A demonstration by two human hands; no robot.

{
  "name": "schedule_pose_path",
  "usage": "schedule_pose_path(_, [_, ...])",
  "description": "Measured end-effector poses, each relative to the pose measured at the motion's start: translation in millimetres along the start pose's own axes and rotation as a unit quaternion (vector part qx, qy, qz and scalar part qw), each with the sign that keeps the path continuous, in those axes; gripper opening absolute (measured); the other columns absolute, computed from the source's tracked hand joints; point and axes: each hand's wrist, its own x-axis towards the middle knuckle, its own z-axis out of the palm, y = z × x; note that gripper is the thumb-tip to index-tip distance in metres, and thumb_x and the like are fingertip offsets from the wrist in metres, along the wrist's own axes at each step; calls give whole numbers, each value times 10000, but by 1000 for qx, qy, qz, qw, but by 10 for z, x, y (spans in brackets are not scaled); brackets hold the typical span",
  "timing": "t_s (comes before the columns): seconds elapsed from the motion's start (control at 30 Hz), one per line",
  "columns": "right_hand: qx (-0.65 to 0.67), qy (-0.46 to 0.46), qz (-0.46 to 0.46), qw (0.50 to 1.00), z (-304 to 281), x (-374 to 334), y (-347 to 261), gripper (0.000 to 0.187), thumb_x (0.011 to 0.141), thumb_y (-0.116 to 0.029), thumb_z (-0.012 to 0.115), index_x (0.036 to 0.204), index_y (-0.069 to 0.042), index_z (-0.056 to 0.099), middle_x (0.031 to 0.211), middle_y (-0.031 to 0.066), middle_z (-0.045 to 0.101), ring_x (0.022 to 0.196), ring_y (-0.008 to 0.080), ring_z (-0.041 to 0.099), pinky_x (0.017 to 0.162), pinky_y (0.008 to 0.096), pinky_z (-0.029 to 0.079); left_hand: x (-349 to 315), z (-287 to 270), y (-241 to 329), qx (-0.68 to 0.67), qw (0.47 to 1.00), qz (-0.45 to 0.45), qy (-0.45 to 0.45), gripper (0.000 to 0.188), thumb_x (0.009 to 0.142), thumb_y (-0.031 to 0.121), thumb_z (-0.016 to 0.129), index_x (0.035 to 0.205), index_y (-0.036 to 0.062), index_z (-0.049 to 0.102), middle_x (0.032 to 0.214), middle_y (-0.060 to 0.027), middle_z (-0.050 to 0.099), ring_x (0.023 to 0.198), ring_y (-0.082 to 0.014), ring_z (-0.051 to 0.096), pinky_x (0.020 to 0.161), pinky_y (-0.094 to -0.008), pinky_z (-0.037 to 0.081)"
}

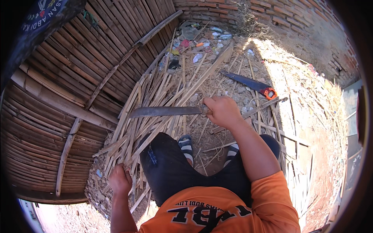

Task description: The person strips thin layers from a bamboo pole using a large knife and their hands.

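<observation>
My right hand [223, 112] is wrapped round the short wooden handle of a machete [165, 112]. Its long dark blade points left and lies level above a heap of split bamboo strips [149, 93]. Low on the left, beside my thigh, my left hand [120, 179] is closed at the lower end of a bamboo strip [136, 156], and the strip slants up to the right from the fingers. Part of that grip is hidden by the hand itself. Beyond my right hand, a hand saw [250, 83] with an orange and black handle lies on the strips and debris.
A bamboo slat wall [66, 85] with poles stands close on the left. A brick wall [287, 17] closes the far side. Plastic litter [194, 42] covers the far ground. My sandalled feet [186, 147] are between loose strips, and a wooden stick [252, 112] lies at the right.
</observation>
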Motion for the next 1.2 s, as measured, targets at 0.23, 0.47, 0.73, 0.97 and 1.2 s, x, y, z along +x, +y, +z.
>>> schedule_pose_path(0.23, [45,64,146,986,-32,-6,245,333,777,-178,749,1047,-53,599,902,195,683,890,428,671,754,522,525,100,43,135,-26,999,-14,19,230,917,147,659,1108,27,612,930,-196,670,819,-439,652,693,-531,511])
schedule_pose_path(0.47, [-36,15,-44,998,153,15,-140,242,810,-193,731,986,-98,595,845,133,686,842,365,704,755,494,556,259,81,301,-51,997,22,46,222,924,166,659,1096,32,617,913,-195,663,788,-447,644,674,-539,501])
schedule_pose_path(0.73, [32,52,130,990,40,39,195,251,801,-188,743,972,-83,592,853,147,685,849,388,700,762,503,557,195,135,258,-69,998,-7,-11,230,955,198,640,1103,23,624,927,-224,673,806,-456,651,689,-544,505])
schedule_pose_path(0.97, [-8,21,-57,998,73,22,-93,286,767,-179,767,994,-85,619,868,162,689,829,418,683,722,497,547,260,104,250,-59,998,6,-6,204,958,174,625,1093,22,632,911,-220,669,792,-465,642,681,-549,499])
schedule_pose_path(1.2, [35,88,126,987,-128,35,259,246,788,-169,735,965,-73,594,828,159,674,819,412,682,727,516,543,97,54,13,-60,998,17,19,216,942,132,622,1106,-9,627,912,-251,669,801,-477,641,677,-549,498])
